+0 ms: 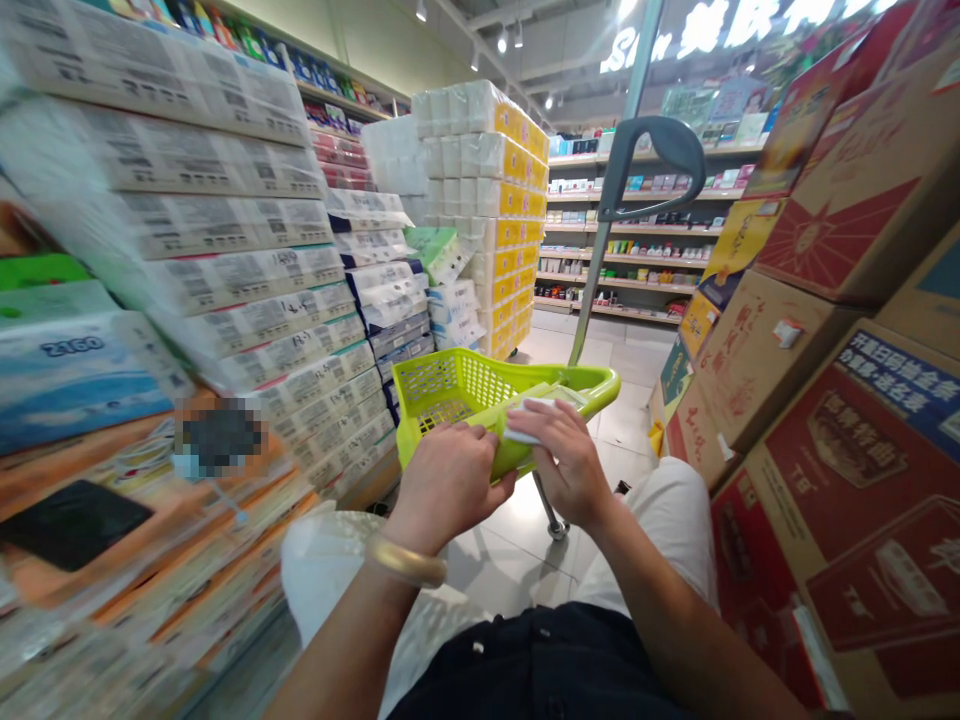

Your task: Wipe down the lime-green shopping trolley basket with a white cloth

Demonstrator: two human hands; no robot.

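Observation:
A lime-green plastic shopping basket [487, 375] with perforated sides is in front of my knees. My left hand [454, 475], with a gold bangle at its wrist, is closed over the basket's near rim, thumb towards the right. Against the same rim, my right hand [562, 455] presses a folded white wipe [527, 425], its fingers bent over it. Whether the wipe is paper or cloth I cannot tell. A metal pole with a grey loop handle [652, 170] rises behind the basket's right end.
Plastic-wrapped packs [240, 210] are stacked high on the left. A black phone [75, 522] lies on orange packs. Cardboard cartons [795, 350] line the right side. Yellow-and-white tissue packs [517, 230] and stocked shelves [630, 235] stand beyond the pale tiled floor [547, 575].

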